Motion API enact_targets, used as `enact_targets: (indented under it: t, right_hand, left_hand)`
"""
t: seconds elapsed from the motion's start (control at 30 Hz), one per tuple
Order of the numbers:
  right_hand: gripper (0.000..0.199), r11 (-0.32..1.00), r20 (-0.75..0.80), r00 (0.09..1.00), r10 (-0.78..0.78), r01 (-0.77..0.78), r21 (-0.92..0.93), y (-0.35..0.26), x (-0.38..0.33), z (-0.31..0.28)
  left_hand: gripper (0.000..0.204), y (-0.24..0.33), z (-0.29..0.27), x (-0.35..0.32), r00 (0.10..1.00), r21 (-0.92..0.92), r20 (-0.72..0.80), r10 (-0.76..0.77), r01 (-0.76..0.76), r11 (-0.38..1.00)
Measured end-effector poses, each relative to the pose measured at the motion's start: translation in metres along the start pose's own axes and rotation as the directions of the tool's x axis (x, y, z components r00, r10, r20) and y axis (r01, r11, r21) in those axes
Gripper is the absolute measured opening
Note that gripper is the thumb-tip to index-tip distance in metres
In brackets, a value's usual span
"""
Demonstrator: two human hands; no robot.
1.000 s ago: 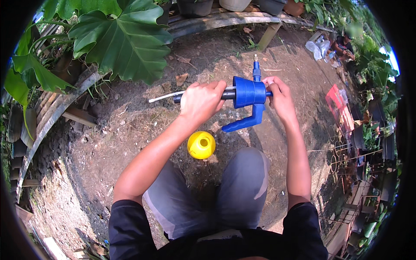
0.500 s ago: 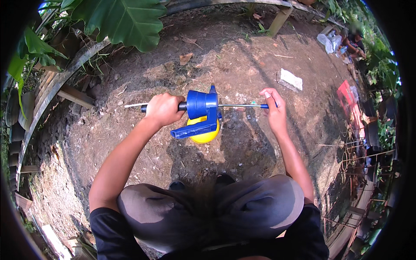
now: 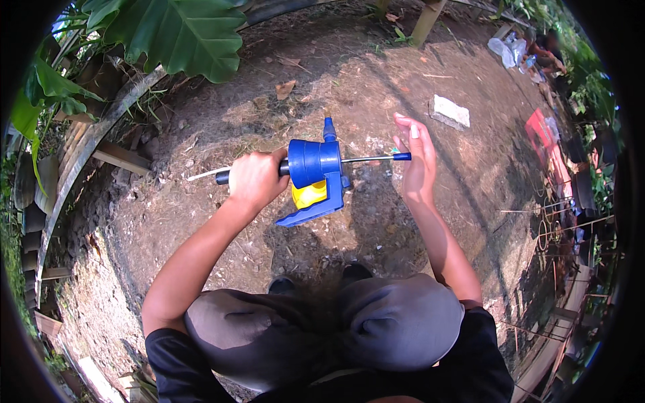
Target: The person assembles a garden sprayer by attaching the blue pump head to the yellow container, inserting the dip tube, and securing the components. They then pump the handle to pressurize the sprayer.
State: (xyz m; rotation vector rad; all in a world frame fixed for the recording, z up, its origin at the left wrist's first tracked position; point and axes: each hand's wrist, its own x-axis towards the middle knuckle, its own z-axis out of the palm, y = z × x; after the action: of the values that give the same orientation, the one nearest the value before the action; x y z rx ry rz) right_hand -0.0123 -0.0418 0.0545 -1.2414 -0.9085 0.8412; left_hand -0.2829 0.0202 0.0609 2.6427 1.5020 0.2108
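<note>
My left hand (image 3: 255, 178) is closed around the black tube of a blue sprayer pump head (image 3: 314, 163), held sideways above the ground. A thin white hose (image 3: 207, 174) sticks out past my fist. From the head's right side runs a slim metal rod (image 3: 368, 160) with a blue tip (image 3: 402, 156). My right hand (image 3: 418, 161) stands open beside that tip, fingers stretched upward; the tip meets or overlaps the palm near the thumb. The blue handle (image 3: 310, 212) slants toward me, and the nozzle (image 3: 329, 129) points away. A yellow rounded thing (image 3: 309, 193) shows behind the head, mostly hidden.
Bare soil (image 3: 269, 248) lies under my hands. A whitish block (image 3: 450, 112) rests at the far right. Large green leaves (image 3: 181, 37) hang at the far left. Wooden edging bounds the left side. Another person (image 3: 547, 54) sits in the far right corner beside plastic bags (image 3: 508, 50).
My right hand has loosened its finger grip on the rod's blue tip and opened. The rod sticks out less from the head. The sprayer head has tilted slightly, covering more of the yellow thing.
</note>
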Motion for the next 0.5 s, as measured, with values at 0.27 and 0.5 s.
enact_targets:
  t: [0.27, 0.5]
  right_hand:
    - [0.036, 0.994, -0.017, 0.995, -0.1, 0.099, -0.051, 0.006, -0.001, 0.017]
    - [0.036, 0.989, 0.011, 0.994, -0.105, 0.106, -0.1, -0.001, -0.008, 0.03]
  left_hand:
    - [0.026, 0.006, 0.008, -0.008, 0.998, -0.05, 0.05, -0.049, 0.052, 0.997]
    - [0.027, 0.009, 0.004, -0.012, 0.995, -0.092, 0.079, -0.067, 0.075, 0.993]
